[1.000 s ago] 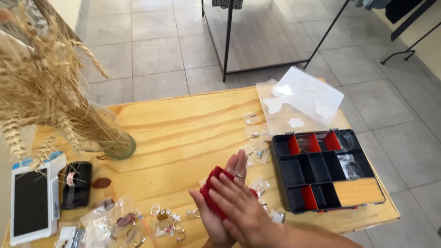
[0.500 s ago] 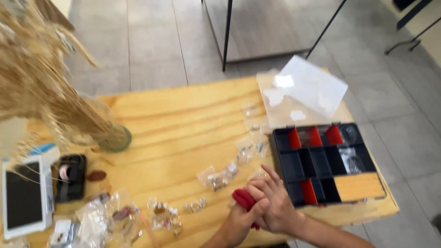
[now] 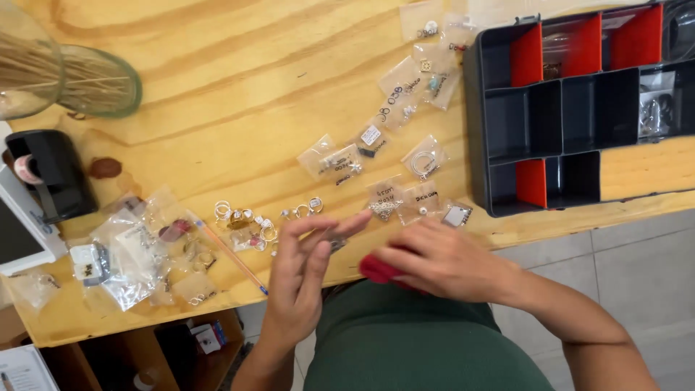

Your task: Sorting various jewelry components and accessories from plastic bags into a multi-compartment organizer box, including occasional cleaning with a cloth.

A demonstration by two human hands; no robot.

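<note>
My right hand is closed over a small red cloth at the near edge of the wooden table. My left hand is held beside it with the fingers stretched and slightly apart; a small silvery piece shows at its fingertips, but I cannot tell whether it is gripped. Just beyond the hands lie small clear bags of jewellery and a row of loose silver rings. A black organiser box with red dividers stands to the right.
A heap of clear bags and a thin pen lie at the left. A black tape dispenser, a white device and a glass vase with dried stalks stand further left. Tiled floor lies to the right.
The camera has dipped and closed in on the table. Both hands drew back to the near edge, and the red cloth has moved from the left palm into the right hand.
</note>
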